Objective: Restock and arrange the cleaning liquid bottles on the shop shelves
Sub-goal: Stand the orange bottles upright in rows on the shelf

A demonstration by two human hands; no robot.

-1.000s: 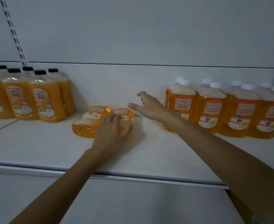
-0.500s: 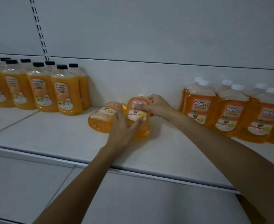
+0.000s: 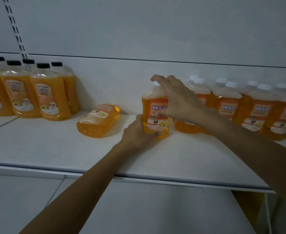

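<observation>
An orange cleaning liquid bottle with a white cap (image 3: 153,114) stands upright on the white shelf (image 3: 54,146), just left of a row of white-capped orange bottles (image 3: 260,112). My left hand (image 3: 138,132) grips its base from the front. My right hand (image 3: 174,97) holds its neck and shoulder from above, fingers over the cap. A second orange bottle (image 3: 98,120) lies on its side to the left, its bottom facing me.
A group of black-capped orange bottles (image 3: 35,92) stands at the shelf's back left. The shelf's front edge (image 3: 105,174) runs across below my arms. A slotted upright (image 3: 15,27) rises on the back panel at the left.
The bottle that lay on its side beside the other one has been tipped upright and moved right toward the white-capped row. My right hand went from reaching in the air to holding its top.
</observation>
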